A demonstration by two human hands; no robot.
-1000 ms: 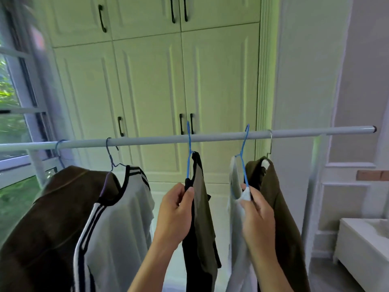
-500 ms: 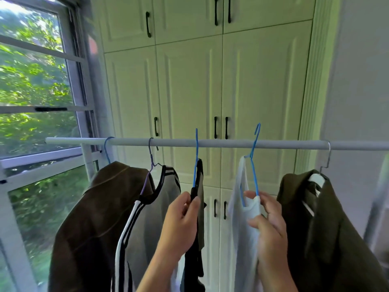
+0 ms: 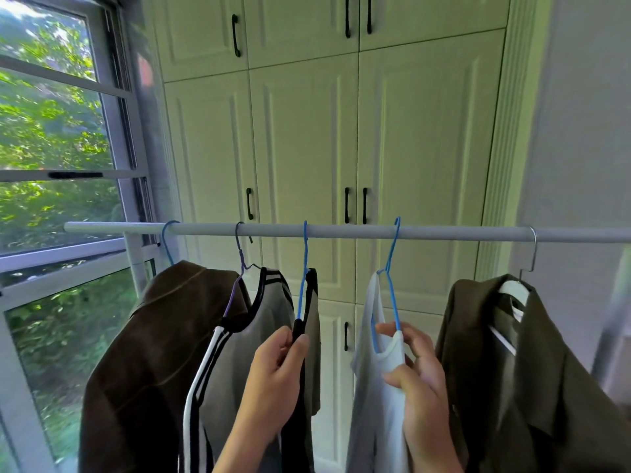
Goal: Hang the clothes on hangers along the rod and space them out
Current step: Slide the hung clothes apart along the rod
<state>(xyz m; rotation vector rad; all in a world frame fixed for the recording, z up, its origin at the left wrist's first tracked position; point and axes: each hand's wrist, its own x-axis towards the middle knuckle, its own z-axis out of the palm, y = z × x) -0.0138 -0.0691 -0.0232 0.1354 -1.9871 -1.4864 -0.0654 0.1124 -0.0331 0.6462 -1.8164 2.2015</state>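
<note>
A grey rod (image 3: 341,231) runs across the view with several hung garments. From the left: a brown jacket (image 3: 143,353), a grey shirt with black-and-white stripes (image 3: 239,353), a dark garment (image 3: 309,336) on a blue hanger (image 3: 303,268), a white top (image 3: 372,387) on a blue hanger (image 3: 392,268), and an olive jacket (image 3: 532,380). My left hand (image 3: 273,377) pinches the dark garment at its hanger's shoulder. The shoulder of the white top is pinched by my right hand (image 3: 420,377).
White cupboard doors with black handles (image 3: 355,206) stand behind the rod. A window (image 3: 58,165) with greenery outside fills the left side. The rod's left end rests on a white upright post (image 3: 133,264). A white wall is at the right.
The view has turned left. The white top and its hanger now hang well apart from the olive jacket, where they touched a second ago. Both hands keep their holds.
</note>
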